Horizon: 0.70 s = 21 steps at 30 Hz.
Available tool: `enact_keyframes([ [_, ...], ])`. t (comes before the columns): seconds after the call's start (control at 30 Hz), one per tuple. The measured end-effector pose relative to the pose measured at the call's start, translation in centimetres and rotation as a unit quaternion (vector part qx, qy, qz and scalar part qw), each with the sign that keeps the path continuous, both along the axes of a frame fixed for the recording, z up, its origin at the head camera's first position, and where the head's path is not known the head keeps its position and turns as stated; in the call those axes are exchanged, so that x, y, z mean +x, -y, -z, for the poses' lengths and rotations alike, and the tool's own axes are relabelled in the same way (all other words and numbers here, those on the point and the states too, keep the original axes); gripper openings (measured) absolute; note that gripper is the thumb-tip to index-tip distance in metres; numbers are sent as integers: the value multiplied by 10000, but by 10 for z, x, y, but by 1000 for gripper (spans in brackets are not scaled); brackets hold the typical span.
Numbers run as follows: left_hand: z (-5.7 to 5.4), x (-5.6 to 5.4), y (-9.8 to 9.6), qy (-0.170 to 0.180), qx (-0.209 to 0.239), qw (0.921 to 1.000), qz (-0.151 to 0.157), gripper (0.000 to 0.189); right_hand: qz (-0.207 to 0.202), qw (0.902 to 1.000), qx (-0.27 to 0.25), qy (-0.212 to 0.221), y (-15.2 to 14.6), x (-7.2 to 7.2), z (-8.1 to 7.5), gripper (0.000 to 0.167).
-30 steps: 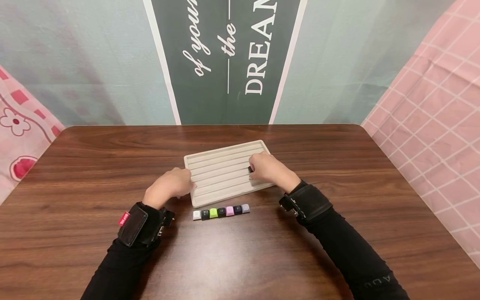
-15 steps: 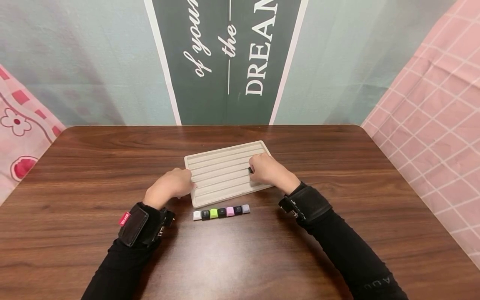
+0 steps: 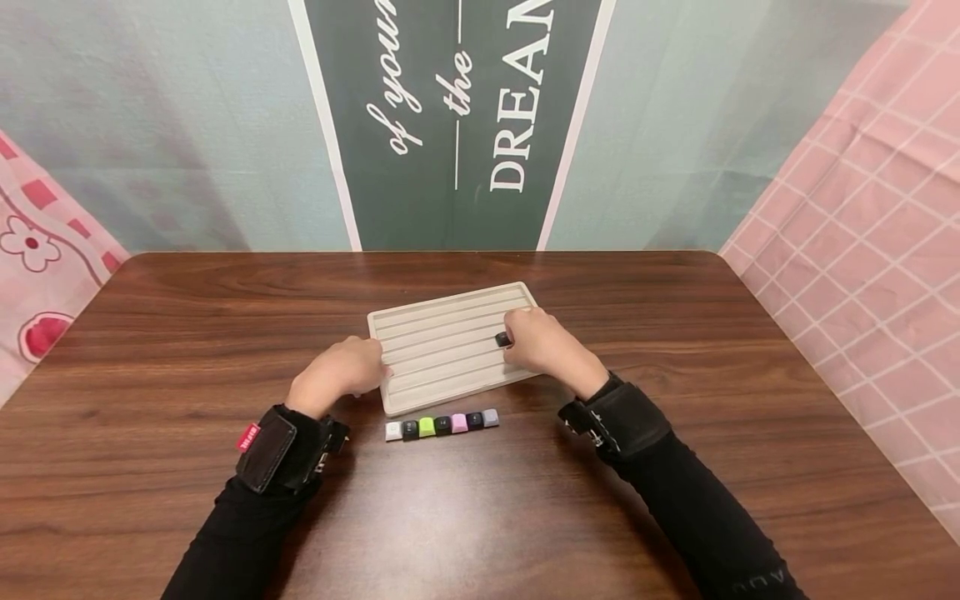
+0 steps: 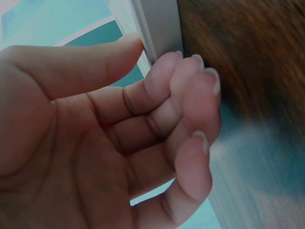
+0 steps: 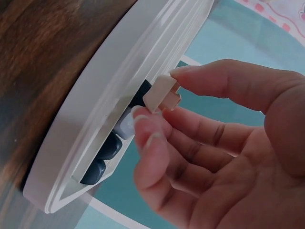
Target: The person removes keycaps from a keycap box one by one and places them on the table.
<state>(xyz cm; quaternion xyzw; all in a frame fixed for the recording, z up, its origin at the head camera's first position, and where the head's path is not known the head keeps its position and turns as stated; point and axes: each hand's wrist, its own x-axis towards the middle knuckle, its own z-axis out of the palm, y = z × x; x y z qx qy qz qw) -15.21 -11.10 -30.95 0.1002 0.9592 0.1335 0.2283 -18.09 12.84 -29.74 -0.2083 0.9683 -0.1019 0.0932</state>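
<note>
Pale keycap (image 5: 160,91): pinched between thumb and fingers of right hand (image 3: 543,342), at right end of tray (image 3: 431,352), beside slotted keycaps (image 5: 110,146). Left hand (image 3: 341,367): grips tray's left edge. Table (image 3: 465,517): surrounds tray; keycap row (image 3: 443,425) flanks near edge.

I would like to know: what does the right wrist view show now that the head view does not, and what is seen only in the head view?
Only the right wrist view shows the pale keycap held by the right hand, and a light-grey keycap between dark keycaps in the tray.

Only the head view shows the row of seven keycaps and the left hand.

Both show the right hand, the tray and the wooden table.
</note>
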Motion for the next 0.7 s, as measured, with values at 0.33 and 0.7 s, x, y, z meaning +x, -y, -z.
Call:
enact_keyframes([
  [0.33,0,1,0,10,18,10000,20,20,-78,9999,-89,-49,-3,13,-3,15],
  [0.7,2,-1,1,113,25,9999,2,21,-148,9998,-8,108,-5,23,-6,14],
])
